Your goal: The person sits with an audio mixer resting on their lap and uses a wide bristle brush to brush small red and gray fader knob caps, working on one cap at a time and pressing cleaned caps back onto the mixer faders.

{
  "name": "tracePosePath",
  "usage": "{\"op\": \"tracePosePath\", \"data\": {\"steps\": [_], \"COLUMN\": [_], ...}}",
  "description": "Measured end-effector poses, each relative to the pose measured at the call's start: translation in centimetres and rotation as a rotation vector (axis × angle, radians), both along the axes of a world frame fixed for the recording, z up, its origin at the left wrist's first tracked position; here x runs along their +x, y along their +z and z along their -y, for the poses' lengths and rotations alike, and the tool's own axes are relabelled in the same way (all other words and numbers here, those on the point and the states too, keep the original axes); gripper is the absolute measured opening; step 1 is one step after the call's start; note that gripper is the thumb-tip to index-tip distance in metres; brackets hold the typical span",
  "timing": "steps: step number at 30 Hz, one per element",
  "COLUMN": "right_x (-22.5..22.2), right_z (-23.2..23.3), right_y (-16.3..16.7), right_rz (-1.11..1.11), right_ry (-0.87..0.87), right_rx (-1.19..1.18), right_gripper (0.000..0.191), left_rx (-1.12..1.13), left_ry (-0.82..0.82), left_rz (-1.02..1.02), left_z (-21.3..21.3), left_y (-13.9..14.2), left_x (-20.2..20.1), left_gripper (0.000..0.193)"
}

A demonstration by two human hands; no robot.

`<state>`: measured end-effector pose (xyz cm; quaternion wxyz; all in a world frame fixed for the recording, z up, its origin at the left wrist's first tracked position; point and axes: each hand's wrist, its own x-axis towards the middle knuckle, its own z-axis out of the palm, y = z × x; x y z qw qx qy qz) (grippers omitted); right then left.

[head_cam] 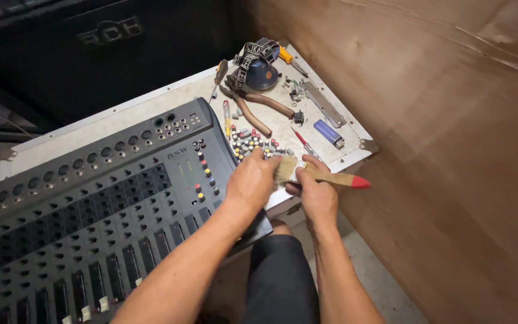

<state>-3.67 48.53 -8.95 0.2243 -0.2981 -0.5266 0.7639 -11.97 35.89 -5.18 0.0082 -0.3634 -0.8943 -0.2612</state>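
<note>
Brush lies across right hand, fingers closed on its handle; left hand pinches bristles, perhaps to clean them. Knobs lie piled at 12 o'clock, mixer at 9.

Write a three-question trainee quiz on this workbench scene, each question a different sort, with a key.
1. True or false: the right hand holds a paintbrush.
2. What does the left hand touch? A) pliers B) the brush bristles C) lighter
3. Fill in: the loose knobs lie to the ___ of the mixer.

Key: 1 true; 2 B; 3 right
</note>
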Motion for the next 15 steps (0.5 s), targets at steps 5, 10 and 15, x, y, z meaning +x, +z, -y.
{"op": "tracePosePath", "data": {"steps": [5,10,15], "right_x": [-1.6,0.0,2.6], "right_z": [0.4,0.8,2.7], "right_y": [0.7,2.8,4.8], "right_rz": [0.014,0.036,0.026], "right_ry": [-0.017,-0.037,-0.091], "right_rx": [0.032,0.095,0.318], "right_gripper": [0.038,0.037,0.034], "left_rx": [-0.002,0.136,0.314], "left_ry": [-0.039,-0.139,-0.064], "left_rz": [-0.011,0.004,-0.021], "left_z": [0.8,2.5,6.0], "left_y": [0.5,1.7,3.1], "left_x": [-1.3,-1.5,-0.9], "left_gripper": [0.045,0.048,0.032]}}
